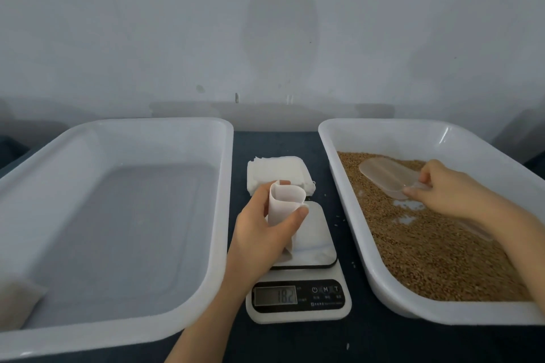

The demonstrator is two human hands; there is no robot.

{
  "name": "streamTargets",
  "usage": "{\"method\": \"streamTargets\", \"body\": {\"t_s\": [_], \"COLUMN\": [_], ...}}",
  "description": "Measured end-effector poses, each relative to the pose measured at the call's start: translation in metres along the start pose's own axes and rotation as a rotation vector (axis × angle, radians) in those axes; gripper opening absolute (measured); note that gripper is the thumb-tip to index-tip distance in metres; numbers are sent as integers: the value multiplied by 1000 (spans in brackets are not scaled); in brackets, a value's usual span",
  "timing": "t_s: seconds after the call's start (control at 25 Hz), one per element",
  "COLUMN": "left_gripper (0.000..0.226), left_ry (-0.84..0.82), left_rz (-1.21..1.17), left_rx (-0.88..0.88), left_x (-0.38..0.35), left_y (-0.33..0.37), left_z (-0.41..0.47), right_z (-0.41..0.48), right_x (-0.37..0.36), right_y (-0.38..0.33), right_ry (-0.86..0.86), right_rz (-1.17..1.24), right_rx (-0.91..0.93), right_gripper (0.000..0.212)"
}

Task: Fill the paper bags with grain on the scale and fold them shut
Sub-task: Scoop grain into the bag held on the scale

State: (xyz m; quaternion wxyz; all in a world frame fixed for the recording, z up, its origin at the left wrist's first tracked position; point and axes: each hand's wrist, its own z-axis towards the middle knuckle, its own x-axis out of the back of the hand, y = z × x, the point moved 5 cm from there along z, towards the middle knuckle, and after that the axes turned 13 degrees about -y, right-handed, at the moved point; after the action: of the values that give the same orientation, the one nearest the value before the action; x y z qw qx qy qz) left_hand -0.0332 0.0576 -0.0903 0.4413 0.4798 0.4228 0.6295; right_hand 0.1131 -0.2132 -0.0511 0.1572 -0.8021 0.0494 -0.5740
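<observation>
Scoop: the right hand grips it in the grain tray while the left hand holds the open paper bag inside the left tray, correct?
Not quite. The head view shows the left hand holding the open paper bag on the scale, not inside the left tray. The right hand does grip the scoop in the grain tray.

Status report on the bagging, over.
Left hand holds an open paper bag on the scale. Right hand grips the scoop, resting on the grain. Nothing between scoop and bag.
</observation>
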Motion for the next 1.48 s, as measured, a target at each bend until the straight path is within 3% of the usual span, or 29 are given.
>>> {"method": "streamTargets", "body": {"t_s": [0.24,0.52,0.96,1.48], "left_gripper": [42,40,39,37], "left_ry": [-7,-3,-7,-11], "left_rz": [12,0,20,37], "left_rx": [1,-5,4,8], "left_x": [-1,-1,-2,-3], "left_y": [1,0,-1,-1], "left_z": [0,0,1,0], "right_z": [-3,-6,-9,-14], "right_x": [-7,-7,-13,-26], "right_y": [-7,-11,-11,-23], "right_ry": [-79,-153,-230,-433], "right_rz": [-24,-43,-90,-23], "right_rx": [31,48,-13,78], "right_gripper": [29,72,70,66]}}
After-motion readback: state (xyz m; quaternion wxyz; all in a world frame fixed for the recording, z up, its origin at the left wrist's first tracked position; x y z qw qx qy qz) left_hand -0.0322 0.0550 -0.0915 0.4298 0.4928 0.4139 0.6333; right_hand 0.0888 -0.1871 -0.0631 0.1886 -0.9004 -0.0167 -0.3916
